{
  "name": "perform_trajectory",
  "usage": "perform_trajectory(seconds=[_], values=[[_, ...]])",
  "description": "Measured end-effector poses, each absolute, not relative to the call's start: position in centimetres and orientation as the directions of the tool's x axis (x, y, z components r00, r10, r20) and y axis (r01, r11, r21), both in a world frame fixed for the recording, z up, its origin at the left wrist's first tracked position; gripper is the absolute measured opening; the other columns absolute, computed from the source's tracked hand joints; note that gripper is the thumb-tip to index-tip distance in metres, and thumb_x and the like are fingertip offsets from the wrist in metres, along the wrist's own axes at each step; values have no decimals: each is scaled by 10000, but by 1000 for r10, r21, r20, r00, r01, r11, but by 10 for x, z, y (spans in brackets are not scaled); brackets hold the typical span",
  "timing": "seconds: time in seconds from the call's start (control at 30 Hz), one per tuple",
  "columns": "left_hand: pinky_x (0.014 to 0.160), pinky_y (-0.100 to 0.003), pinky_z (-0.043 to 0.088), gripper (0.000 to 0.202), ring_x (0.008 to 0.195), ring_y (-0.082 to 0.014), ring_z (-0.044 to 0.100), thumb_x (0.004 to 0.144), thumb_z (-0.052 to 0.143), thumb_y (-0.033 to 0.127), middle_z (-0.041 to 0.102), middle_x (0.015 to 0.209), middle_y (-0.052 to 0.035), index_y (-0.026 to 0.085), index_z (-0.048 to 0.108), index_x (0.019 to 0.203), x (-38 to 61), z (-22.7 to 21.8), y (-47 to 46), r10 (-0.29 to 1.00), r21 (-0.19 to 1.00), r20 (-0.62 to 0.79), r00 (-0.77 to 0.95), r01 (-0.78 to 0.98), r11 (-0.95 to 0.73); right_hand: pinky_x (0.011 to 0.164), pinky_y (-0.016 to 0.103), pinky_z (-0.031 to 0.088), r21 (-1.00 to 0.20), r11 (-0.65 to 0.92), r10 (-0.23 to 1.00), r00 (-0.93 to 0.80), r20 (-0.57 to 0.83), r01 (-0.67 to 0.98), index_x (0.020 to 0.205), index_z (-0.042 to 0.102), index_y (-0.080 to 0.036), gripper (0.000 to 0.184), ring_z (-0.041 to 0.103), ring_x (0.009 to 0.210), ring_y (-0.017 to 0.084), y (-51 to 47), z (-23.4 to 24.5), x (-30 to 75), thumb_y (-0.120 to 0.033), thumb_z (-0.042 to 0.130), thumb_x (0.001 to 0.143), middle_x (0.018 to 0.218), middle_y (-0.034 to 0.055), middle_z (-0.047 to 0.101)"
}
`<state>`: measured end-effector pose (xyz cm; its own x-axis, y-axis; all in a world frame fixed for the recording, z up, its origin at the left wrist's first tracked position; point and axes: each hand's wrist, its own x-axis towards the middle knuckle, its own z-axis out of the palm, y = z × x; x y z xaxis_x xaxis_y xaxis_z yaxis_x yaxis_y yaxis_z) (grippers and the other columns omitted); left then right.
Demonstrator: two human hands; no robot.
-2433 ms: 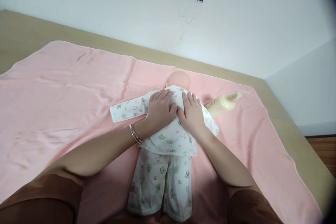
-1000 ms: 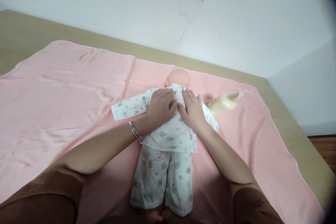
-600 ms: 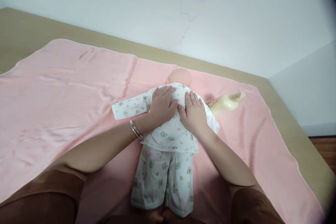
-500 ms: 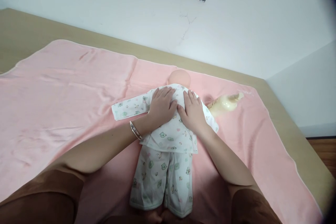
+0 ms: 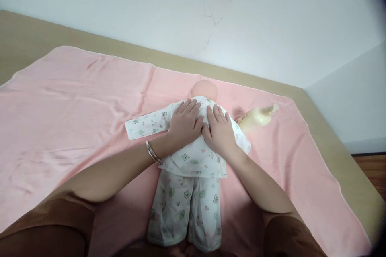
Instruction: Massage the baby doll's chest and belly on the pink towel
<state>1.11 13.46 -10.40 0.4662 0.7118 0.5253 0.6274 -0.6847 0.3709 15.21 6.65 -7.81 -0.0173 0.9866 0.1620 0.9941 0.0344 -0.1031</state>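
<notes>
Where the doll (image 5: 193,158) lies, a pink blanket (image 5: 75,100) covers the bed (image 5: 27,32).

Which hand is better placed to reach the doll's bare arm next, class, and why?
Probably the right. The right hand lies flat on the doll's top, close to the bare arm sticking out on that side; the left hand rests nearer the opposite sleeve.

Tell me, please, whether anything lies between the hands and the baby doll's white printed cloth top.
Nothing visible does: the left hand and right hand rest flat, directly on the white printed cloth top.
</notes>
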Motion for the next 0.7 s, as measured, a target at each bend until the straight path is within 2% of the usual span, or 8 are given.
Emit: perform_trajectory(seconds=[0.07, 0.13, 0.27, 0.37, 0.43, 0.5, 0.57, 0.7], values=[[1186, -510, 374, 471, 1364, -308, 505, 961, 418, 281, 580, 1417, -185, 50, 572, 1341, 11, -104, 137, 709, 379, 525, 470, 617, -689, 1200, 621, 208, -155, 61, 990, -40, 138, 986, 1556, 299, -84, 646, 222, 1524, 359, 75, -79, 159, -377, 390, 988, 1629, 219, 262], [1128, -490, 441, 430, 1291, -301, 566, 951, 429, 272, 642, 1334, -174, 72, 621, 1279, 10, -103, 136, 692, 361, 561, 454, 619, -698, 1201, 624, 208, -168, 66, 990, -43, 136, 984, 1558, 297, -90, 641, 219, 1525, 359, 76, -79, 158, -366, 386, 987, 1633, 209, 258], [918, -429, 553, 320, 1091, -281, 654, 930, 466, 266, 726, 1134, -123, 151, 715, 1095, 8, -102, 131, 657, 325, 622, 427, 622, -712, 1185, 584, 273, -70, 38, 980, -24, 199, 997, 1501, 400, -37, 559, 357, 1462, 379, 57, -78, 142, -281, 343, 1001, 1557, 250, 394], [804, -416, 549, 272, 966, -269, 645, 925, 487, 296, 716, 989, -111, 190, 731, 985, 7, -103, 130, 660, 317, 613, 434, 629, -710, 1196, 576, 247, 20, 63, 962, -66, 263, 998, 1443, 484, -32, 513, 459, 1393, 372, 41, -75, 133, -268, 343, 1009, 1476, 252, 506], [761, -413, 534, 264, 903, -265, 618, 920, 495, 311, 685, 894, -108, 197, 731, 954, 7, -103, 129, 670, 315, 603, 433, 642, -699, 1195, 584, 241, 20, 54, 963, -58, 264, 998, 1428, 510, -58, 503, 489, 1369, 368, 38, -73, 133, -289, 351, 1010, 1460, 231, 533], [765, -413, 529, 255, 902, -265, 596, 911, 495, 296, 666, 882, -107, 196, 728, 946, 7, -103, 129, 684, 326, 598, 419, 652, -685, 1179, 606, 257, -18, 12, 973, -7, 230, 1000, 1445, 492, -71, 527, 469, 1383, 383, 43, -72, 138, -328, 362, 1004, 1486, 218, 509], [816, -418, 534, 261, 963, -271, 590, 902, 487, 267, 668, 963, -117, 182, 721, 978, 8, -102, 130, 700, 349, 589, 404, 654, -671, 1152, 650, 270, -69, -51, 981, 63, 181, 996, 1490, 423, -69, 588, 391, 1431, 417, 51, -74, 144, -378, 368, 993, 1540, 221, 436], [1050, -474, 465, 395, 1196, -306, 544, 916, 463, 264, 625, 1254, -152, 120, 631, 1243, 10, -102, 132, 746, 398, 530, 404, 658, -639, 1143, 698, 242, -187, -102, 985, 126, 120, 977, 1544, 299, -64, 685, 215, 1508, 431, 65, -82, 152, -463, 339, 989, 1619, 223, 285]])
